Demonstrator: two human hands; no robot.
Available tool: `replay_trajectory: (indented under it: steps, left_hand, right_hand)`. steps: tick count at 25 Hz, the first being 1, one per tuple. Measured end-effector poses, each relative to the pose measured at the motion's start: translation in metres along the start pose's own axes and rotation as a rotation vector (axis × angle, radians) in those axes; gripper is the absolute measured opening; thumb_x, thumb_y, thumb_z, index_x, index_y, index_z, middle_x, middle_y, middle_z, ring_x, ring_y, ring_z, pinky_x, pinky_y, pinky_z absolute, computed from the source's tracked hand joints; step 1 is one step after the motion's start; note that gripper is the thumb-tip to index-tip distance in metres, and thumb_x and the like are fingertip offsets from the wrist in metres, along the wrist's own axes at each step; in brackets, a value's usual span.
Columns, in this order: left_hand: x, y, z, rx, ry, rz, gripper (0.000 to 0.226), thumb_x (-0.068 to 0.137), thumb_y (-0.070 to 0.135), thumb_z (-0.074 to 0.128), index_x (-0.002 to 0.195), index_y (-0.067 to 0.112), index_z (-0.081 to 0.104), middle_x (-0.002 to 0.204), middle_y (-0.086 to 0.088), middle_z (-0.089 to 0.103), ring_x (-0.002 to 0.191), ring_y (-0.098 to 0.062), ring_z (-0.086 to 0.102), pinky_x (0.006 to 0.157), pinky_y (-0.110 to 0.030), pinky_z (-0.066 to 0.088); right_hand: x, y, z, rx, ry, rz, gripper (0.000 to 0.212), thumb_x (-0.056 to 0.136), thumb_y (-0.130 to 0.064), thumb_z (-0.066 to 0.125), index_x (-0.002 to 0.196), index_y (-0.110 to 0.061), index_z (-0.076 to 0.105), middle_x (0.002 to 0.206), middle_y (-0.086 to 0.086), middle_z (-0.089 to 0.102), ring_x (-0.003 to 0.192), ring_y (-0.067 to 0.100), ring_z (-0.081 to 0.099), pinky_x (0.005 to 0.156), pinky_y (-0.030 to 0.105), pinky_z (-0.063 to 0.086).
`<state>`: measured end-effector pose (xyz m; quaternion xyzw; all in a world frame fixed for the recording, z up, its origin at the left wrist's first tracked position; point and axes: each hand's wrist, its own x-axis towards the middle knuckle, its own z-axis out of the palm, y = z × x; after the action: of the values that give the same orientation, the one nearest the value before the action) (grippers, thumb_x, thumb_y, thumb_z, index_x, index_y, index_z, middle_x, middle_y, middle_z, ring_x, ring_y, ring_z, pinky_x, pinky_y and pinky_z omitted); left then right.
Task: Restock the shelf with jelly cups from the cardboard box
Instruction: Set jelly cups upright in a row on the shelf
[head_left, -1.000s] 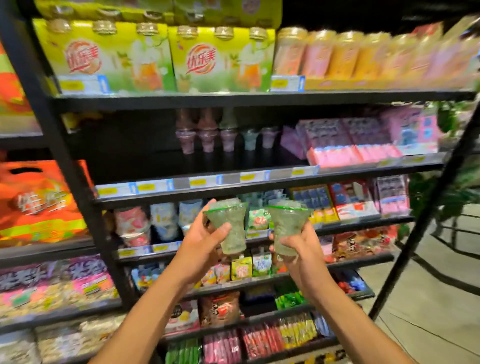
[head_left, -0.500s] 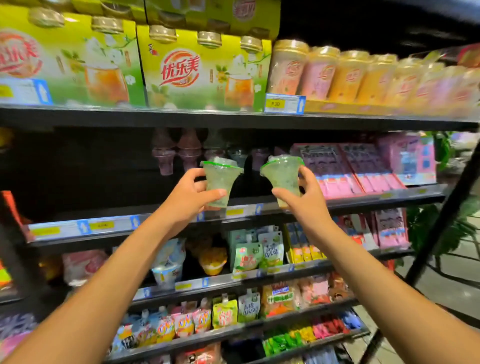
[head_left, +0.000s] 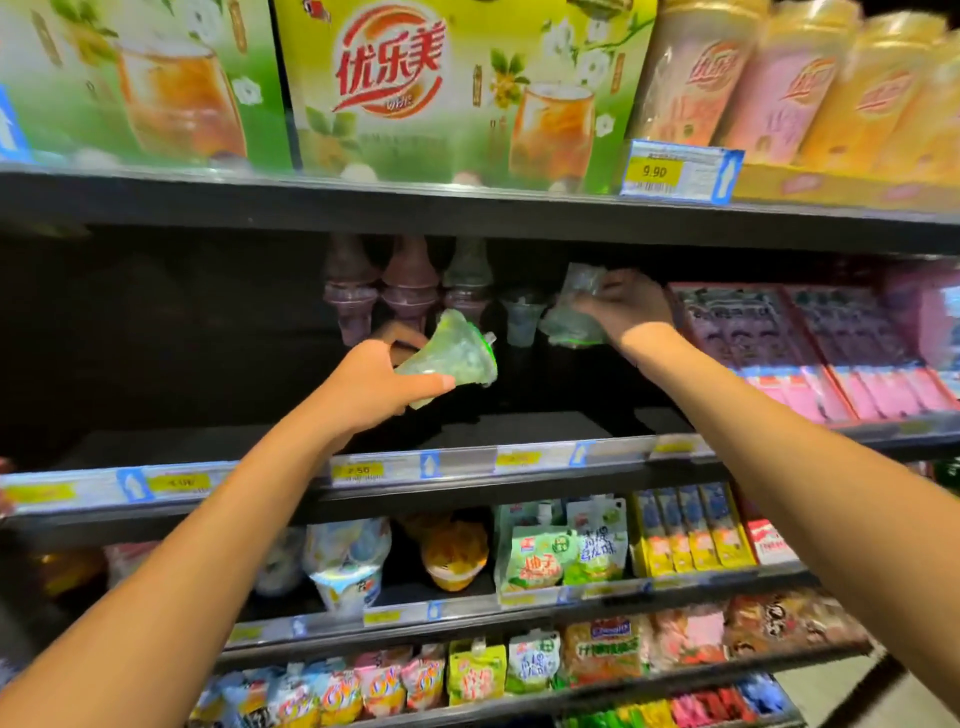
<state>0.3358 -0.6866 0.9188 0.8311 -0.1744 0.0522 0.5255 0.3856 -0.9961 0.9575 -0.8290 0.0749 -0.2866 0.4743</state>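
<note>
My left hand (head_left: 379, 384) grips a green jelly cup (head_left: 451, 356), tipped on its side with the lid to the right, above the dark shelf (head_left: 208, 447). My right hand (head_left: 623, 304) reaches deeper into the same shelf and holds a second green jelly cup (head_left: 571, 317) turned lid-down, close to the cups standing at the back. There a row of pink and purple jelly cups (head_left: 402, 291) is stacked two high, with a clear cup (head_left: 522, 319) beside it. The cardboard box is out of view.
Pink flat packs (head_left: 810, 348) fill the right part of the same shelf. Green drink cartons (head_left: 441, 93) and cup drinks (head_left: 779, 78) stand on the shelf above. Pouches and snack packs (head_left: 566, 551) line the lower shelves. Price tags (head_left: 358, 470) run along the shelf lip.
Both hands have pushed forward into the dark shelf. The left cup has tipped sideways, and the right cup has been turned over and carried to the back row.
</note>
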Motion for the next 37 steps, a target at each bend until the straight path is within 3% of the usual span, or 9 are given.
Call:
replay_trajectory:
  steps: [3,6,9,13,16,23,29,34,37]
  left_hand:
    - [-0.002,0.0,0.001,0.034,-0.04,0.001,0.034,0.08,0.025,0.086,0.104,0.03,0.062,0.085,0.0,0.072,0.066,-0.005,0.064,0.054,-0.02,0.048]
    - [-0.002,0.002,0.004,0.081,-0.074,0.022,0.03,0.079,0.02,0.087,0.101,0.029,0.069,0.076,0.009,0.071,0.067,-0.001,0.064,0.06,-0.015,0.047]
    - [-0.003,0.003,0.004,0.083,-0.083,0.006,0.029,0.081,0.021,0.086,0.105,0.029,0.072,0.09,0.003,0.077,0.084,-0.01,0.072,0.076,-0.026,0.055]
    - [0.0,-0.001,0.0,0.108,-0.046,0.013,0.032,0.081,0.023,0.085,0.11,0.027,0.071,0.098,0.003,0.077,0.093,-0.013,0.072,0.091,-0.038,0.058]
    - [0.002,-0.005,-0.001,0.125,-0.044,0.001,0.038,0.08,0.026,0.086,0.114,0.027,0.069,0.101,0.005,0.077,0.097,-0.011,0.072,0.096,-0.042,0.057]
    - [0.004,-0.008,0.003,0.092,-0.099,0.012,0.038,0.081,0.021,0.085,0.116,0.025,0.069,0.105,0.006,0.077,0.097,-0.004,0.071,0.083,-0.023,0.052]
    - [0.007,-0.011,0.003,0.137,-0.124,0.043,0.039,0.081,0.023,0.085,0.116,0.028,0.067,0.108,0.008,0.074,0.1,-0.001,0.068,0.083,-0.022,0.05]
    - [0.006,-0.008,0.004,0.192,-0.127,0.073,0.04,0.083,0.025,0.084,0.117,0.027,0.065,0.107,0.01,0.072,0.095,0.0,0.067,0.077,-0.013,0.05]
    - [0.004,-0.007,0.003,0.2,-0.134,0.09,0.042,0.082,0.028,0.084,0.119,0.025,0.064,0.106,0.009,0.072,0.094,-0.001,0.068,0.082,-0.022,0.053]
  right_hand:
    - [0.039,0.005,0.02,0.006,-0.038,-0.054,0.048,0.074,-0.034,0.088,0.112,-0.011,0.069,0.109,0.004,0.073,0.097,0.017,0.069,0.065,0.016,0.051]
    - [0.077,0.0,0.04,-0.122,-0.03,-0.119,0.05,0.081,-0.046,0.08,0.12,-0.016,0.07,0.126,0.006,0.07,0.119,0.021,0.064,0.09,0.022,0.049]
    - [0.105,-0.005,0.057,-0.168,-0.025,-0.165,0.055,0.088,-0.048,0.072,0.131,-0.014,0.065,0.14,0.008,0.062,0.131,0.023,0.056,0.103,0.026,0.042]
    - [0.126,-0.004,0.078,-0.204,-0.048,-0.175,0.06,0.087,-0.048,0.073,0.133,-0.011,0.063,0.141,0.011,0.06,0.132,0.028,0.054,0.102,0.03,0.043]
    - [0.134,0.003,0.089,-0.215,-0.074,-0.15,0.066,0.086,-0.051,0.073,0.138,-0.012,0.06,0.142,0.01,0.059,0.132,0.028,0.054,0.095,0.025,0.043]
    - [0.142,0.008,0.089,-0.176,-0.101,-0.094,0.06,0.083,-0.049,0.077,0.131,-0.015,0.064,0.136,0.007,0.064,0.124,0.023,0.061,0.083,0.021,0.043]
    - [0.133,0.014,0.077,-0.201,-0.171,-0.063,0.066,0.082,-0.048,0.079,0.135,-0.014,0.061,0.135,0.006,0.063,0.122,0.023,0.061,0.09,0.028,0.049]
    - [0.096,0.006,0.052,-0.236,-0.107,-0.033,0.08,0.079,-0.048,0.079,0.145,-0.013,0.05,0.143,0.008,0.056,0.128,0.026,0.056,0.104,0.036,0.049]
    - [0.03,-0.014,0.045,-0.063,-0.191,-0.076,0.05,0.089,-0.035,0.073,0.133,-0.016,0.058,0.128,0.006,0.065,0.117,0.022,0.063,0.093,0.033,0.054]
